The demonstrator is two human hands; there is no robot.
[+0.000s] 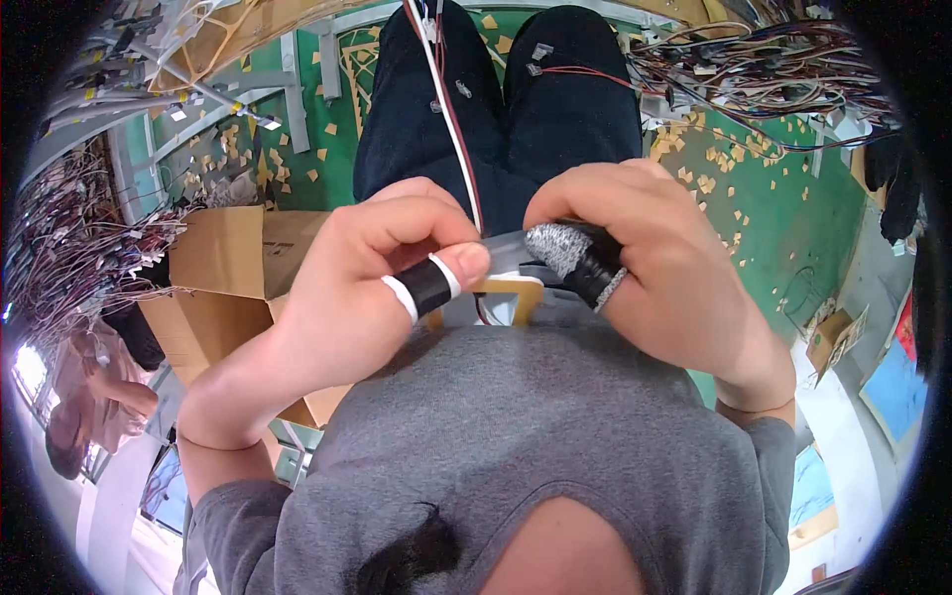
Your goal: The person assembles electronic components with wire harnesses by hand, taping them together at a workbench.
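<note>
My left hand, with black and white tape around the thumb, pinches the left end of a translucent greyish strip in front of my stomach. My right hand closes on the strip's other end, its thumb in a grey knitted cover with black tape. White and dark red wires run from beside my left fingertips up over my lap. Their lower ends are hidden at the fingers. Below the strip, a yellow-edged frame rests against my grey shirt, with thin wires showing inside it.
An open cardboard box stands at my left. Bundles of wires lie at the far right, and more cables hang at the left. Small tan scraps litter the green floor. Another person is at the left edge.
</note>
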